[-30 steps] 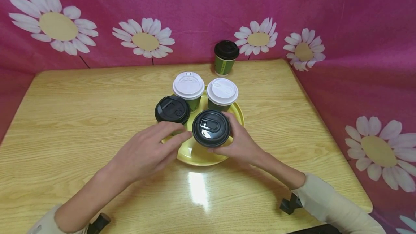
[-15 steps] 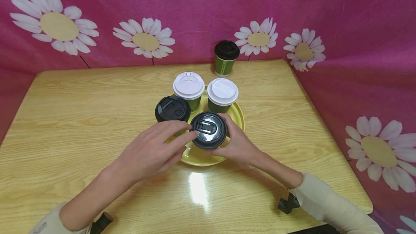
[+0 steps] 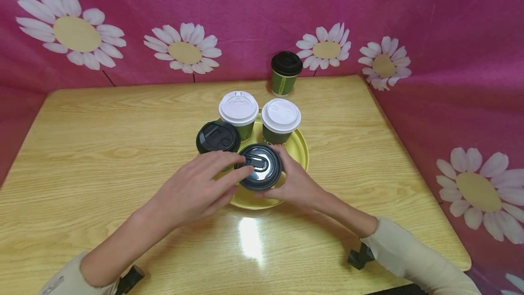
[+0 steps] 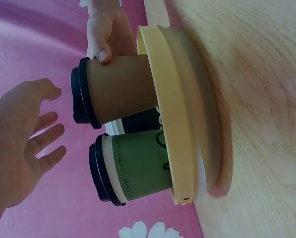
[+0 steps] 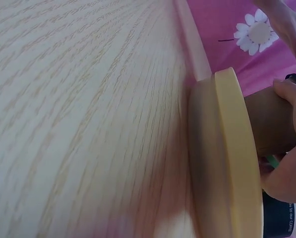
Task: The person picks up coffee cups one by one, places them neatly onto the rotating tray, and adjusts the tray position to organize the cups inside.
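My right hand grips a brown paper coffee cup from its right side, near the front of a round yellow tray. The cup has a glossy black lid and looks upright, its bottom hidden by the tray's rim. My left hand hovers with loosely bent, spread fingers, overlapping that lid in the head view; the left wrist view shows a gap between fingertips and lid. Just left of it stands a green coffee cup with a matte black lid. Two white-lidded cups stand behind on the tray.
Another green cup with a black lid stands at the table's back edge, off the tray. The wooden table meets a pink flowered cloth at the back and right.
The brown cup in my right hand has shifted slightly left and toward me. My left hand has edged right, so its fingertips overlap the lid in the head view. The other cups have stayed put.
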A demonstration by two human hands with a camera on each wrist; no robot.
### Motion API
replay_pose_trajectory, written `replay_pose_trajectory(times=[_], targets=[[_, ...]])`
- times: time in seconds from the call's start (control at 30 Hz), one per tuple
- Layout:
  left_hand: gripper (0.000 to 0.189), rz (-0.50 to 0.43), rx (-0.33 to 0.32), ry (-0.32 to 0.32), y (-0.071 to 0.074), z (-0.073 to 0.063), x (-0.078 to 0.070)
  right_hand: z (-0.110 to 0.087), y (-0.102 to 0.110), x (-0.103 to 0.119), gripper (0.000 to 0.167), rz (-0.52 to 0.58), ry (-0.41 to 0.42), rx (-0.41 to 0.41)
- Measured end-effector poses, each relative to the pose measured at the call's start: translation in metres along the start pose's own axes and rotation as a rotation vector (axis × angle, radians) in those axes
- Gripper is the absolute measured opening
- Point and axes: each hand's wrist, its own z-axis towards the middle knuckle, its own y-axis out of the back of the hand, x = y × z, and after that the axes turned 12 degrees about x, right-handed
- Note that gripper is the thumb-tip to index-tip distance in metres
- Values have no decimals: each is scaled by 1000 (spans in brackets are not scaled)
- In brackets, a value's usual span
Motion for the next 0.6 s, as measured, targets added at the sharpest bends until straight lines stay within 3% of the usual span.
replay_pose_trajectory(times=[0.6], targets=[[46, 41, 13, -51, -14, 4, 4, 8, -6, -3, 95, -62, 7, 32]])
